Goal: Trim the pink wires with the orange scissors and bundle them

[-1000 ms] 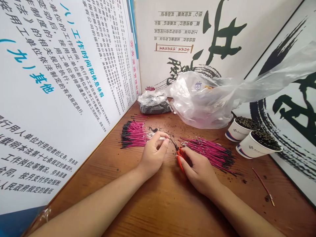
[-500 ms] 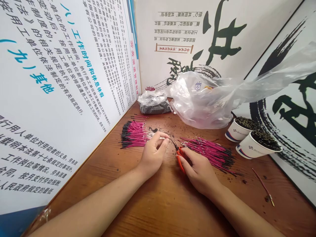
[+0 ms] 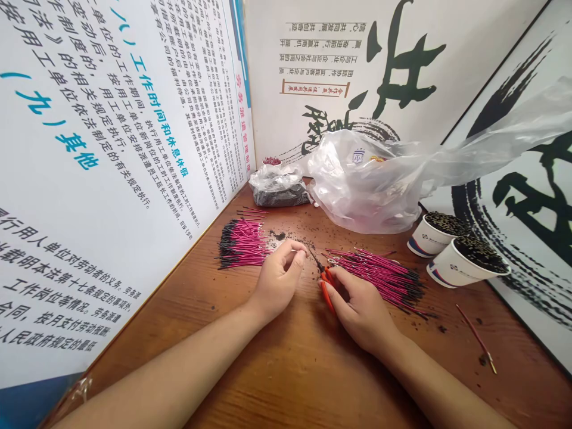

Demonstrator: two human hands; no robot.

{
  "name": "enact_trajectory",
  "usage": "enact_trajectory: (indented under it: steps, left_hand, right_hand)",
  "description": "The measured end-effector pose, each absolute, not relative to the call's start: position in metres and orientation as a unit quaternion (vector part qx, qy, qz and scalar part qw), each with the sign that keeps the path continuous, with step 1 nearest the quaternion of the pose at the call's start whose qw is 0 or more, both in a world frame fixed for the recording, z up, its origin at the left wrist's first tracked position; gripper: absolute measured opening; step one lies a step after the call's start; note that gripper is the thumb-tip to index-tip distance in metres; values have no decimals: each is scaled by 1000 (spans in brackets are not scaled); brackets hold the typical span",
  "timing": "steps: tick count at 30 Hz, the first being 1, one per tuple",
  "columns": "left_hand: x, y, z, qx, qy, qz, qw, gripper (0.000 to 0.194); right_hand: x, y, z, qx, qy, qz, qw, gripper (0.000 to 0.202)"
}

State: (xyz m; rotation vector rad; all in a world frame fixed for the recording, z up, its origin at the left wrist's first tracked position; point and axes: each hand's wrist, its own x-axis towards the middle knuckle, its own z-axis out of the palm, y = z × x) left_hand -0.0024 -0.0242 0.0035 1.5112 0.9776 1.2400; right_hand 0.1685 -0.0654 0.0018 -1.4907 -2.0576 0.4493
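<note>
R hand (image 3: 364, 307) grips orange-handled tool (image 3: 327, 276), long axis fwd-left, tip just beside L hand (image 3: 279, 277); latter's grip, can't tell.

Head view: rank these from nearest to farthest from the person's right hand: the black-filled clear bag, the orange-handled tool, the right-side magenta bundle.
From the right hand:
1. Orange-handled tool: held in it.
2. Right-side magenta bundle: just beyond it; contact unclear.
3. Black-filled clear bag: back left, near the wall panels.
</note>
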Motion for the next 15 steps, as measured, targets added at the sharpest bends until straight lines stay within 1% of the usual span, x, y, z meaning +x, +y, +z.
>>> enact_trajectory:
  steps: [4, 11, 15]
  left_hand:
    - [-3, -25, 6, 615, 394, 505, 459, 14]
    - [-5, -29, 4, 612, 360, 506, 490, 13]
    - [-6, -30, 4, 612, 357, 507, 490, 13]
  right_hand:
    - [169, -65, 3, -555, -767, 163, 277, 22]
    - [167, -67, 3, -552, -773, 148, 277, 22]
    - [166, -68, 8, -577, -776, 83, 241, 28]
